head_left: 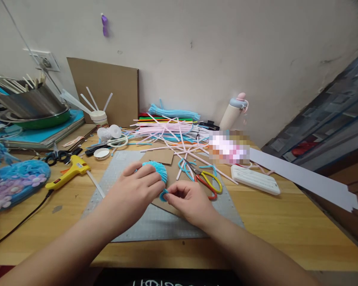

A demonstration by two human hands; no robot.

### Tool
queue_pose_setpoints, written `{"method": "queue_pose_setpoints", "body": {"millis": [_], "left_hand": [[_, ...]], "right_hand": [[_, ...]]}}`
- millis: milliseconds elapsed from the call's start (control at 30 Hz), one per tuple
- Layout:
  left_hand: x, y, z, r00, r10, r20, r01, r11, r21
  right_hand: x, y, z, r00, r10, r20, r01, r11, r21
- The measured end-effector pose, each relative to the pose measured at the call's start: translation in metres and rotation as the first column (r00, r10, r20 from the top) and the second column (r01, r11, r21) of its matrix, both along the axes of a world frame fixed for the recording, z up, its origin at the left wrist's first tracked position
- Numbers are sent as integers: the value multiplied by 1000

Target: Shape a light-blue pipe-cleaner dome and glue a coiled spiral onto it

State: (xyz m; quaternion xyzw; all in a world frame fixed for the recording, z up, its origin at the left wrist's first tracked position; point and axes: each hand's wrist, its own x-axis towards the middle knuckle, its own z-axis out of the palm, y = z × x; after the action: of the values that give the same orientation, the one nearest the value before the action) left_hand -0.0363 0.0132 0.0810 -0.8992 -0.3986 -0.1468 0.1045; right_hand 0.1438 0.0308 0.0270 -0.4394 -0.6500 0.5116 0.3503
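A light blue fuzzy piece point(158, 171) made of pipe cleaner rows sits over brown cardboard on the grey cutting mat point(131, 234). My left hand point(137, 186) lies over it with its fingers bent round it, hiding much of it. My right hand point(189, 200) pinches a small blue loop point(163, 195) at the piece's lower right edge, between thumb and index finger. Right of the hands, scissors with red and yellow handles point(210, 182) rest among blue and pink pipe cleaners.
A yellow glue gun point(68, 173), black scissors point(57, 155) and a blue flowered piece point(20, 180) lie left. Pink pipe cleaners point(167, 129) are piled behind. A paper cup point(99, 118), white power strip point(255, 179) and bottle point(232, 113) stand around.
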Motion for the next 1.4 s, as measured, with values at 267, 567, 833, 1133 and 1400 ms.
{"method": "queue_pose_setpoints", "body": {"millis": [267,567,833,1133,1400], "left_hand": [[-2,-2,-8,885,307,350,-119,875,-469],[14,-8,-21,364,740,565,255,505,-825],[28,-7,-39,-5,877,481,560,401,-725],[34,-3,-47,-92,863,497,547,461,-699],[38,-1,-52,-100,838,536,504,507,-699]], "right_hand": [[3,1,2,999,-9,-32,9,1000,0],[0,1,0,942,-63,-331,-3,981,-194],[2,1,-3,900,-117,-420,51,985,-164],[1,3,-10,879,-148,-452,96,986,-135],[-1,2,-10,910,-177,-376,173,984,-45]]}}
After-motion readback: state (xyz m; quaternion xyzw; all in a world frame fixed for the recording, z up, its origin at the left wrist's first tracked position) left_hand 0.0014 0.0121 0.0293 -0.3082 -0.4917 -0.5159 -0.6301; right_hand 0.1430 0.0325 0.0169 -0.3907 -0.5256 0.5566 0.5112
